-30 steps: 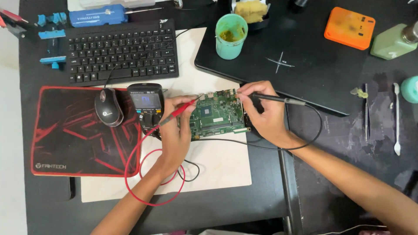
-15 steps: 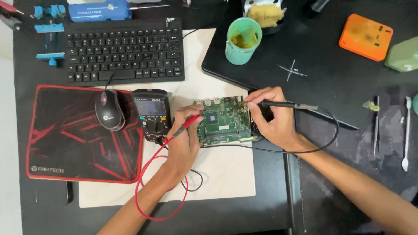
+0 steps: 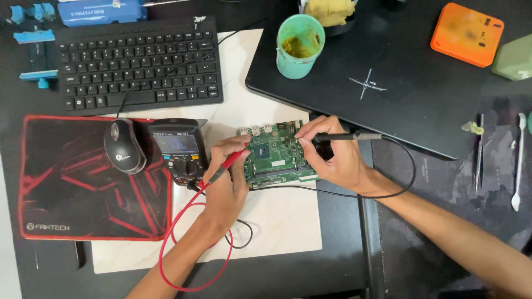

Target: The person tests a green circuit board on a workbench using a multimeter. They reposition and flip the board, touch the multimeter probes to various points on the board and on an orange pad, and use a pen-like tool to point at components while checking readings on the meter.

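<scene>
Desk mat [image 3: 288,232] | fingers pinch red probe [image 3: 224,168], black probe [image 3: 338,137] | tips hidden on board [image 3: 275,156]

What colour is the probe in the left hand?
Red probe, with a red lead, held in the left hand; head view shows it.

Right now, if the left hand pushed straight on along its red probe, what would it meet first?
Probably the green circuit board: the left hand aims the red probe up and right at its left edge, though contact is unclear.

Bare hands [image 3: 227,182], unsleeved forearms, no gloves
</scene>
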